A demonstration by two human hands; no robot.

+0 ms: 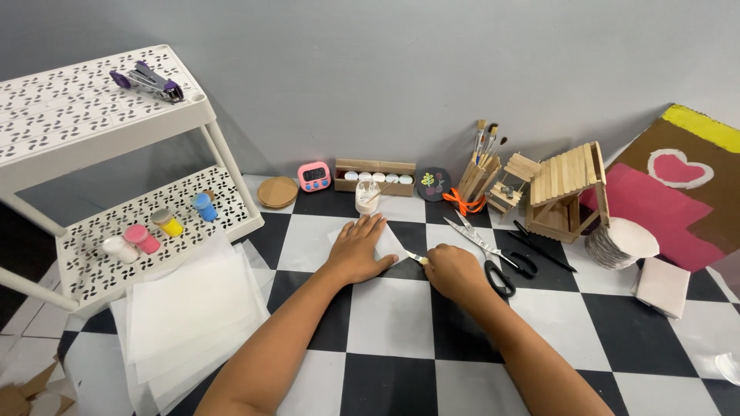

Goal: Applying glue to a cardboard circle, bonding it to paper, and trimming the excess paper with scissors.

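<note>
White paper sheet (383, 240) under flat left hand (356, 250), fingers spread; right hand (455, 270) fingers pinching small cutter (417, 258)

Left hand (361, 250) flat on white paper sheet (383, 240), right hand (455, 270) gripping small blade (417, 258).

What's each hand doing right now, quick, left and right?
Left hand: open, pressed flat on a white paper sheet.
Right hand: closed around a small tool whose tip meets the sheet's edge; what kind of tool cannot be told.
</note>
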